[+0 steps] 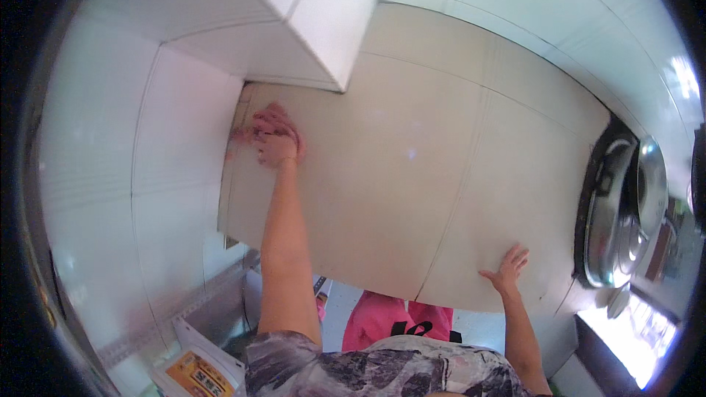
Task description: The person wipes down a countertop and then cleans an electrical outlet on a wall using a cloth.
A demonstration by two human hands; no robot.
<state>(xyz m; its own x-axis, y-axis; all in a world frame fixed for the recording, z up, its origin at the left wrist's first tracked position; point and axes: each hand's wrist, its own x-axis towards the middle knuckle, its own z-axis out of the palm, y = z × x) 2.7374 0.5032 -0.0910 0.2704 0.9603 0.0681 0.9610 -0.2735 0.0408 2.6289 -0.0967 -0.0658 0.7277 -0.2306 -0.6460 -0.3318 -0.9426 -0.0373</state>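
Note:
My left hand (277, 150) is stretched out to the far left part of the beige tiled countertop (386, 176). It grips a crumpled pink cloth (274, 116), which is pressed to the surface close to the left wall. Part of the cloth is blurred. My right hand (509, 271) rests near the front edge at the right, fingers spread and holding nothing.
A white tiled column (309, 27) juts over the counter at the back left. Shiny metal vessels (612, 220) stand in a black surround at the right end. Below left is a white box (193, 364) bearing an orange label with writing.

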